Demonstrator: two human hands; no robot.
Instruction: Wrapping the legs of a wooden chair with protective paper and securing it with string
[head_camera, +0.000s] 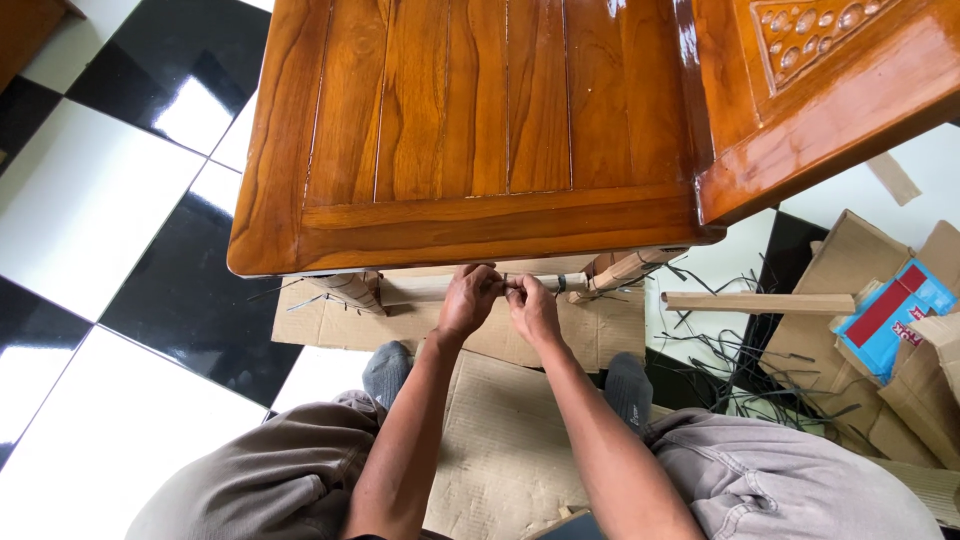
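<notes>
A glossy brown wooden chair seat (480, 130) fills the upper view. Under its front edge runs a crossbar wrapped in brown cardboard (420, 288) between two wrapped legs. My left hand (468, 300) and my right hand (533, 308) meet at the middle of that bar, fingers pinched together on a thin dark strap (512, 283) around the wrapping. A second dark strap (561, 284) circles the bar a little to the right. What lies inside the pinch is too small to make out.
Flat cardboard sheets (505, 440) lie under my knees and grey-socked feet. A loose wooden stick (757, 302), a tangle of cut black straps (745, 365) and torn boxes with a blue-red pack (893, 315) sit at the right. Black-and-white floor tiles (90, 200) spread left.
</notes>
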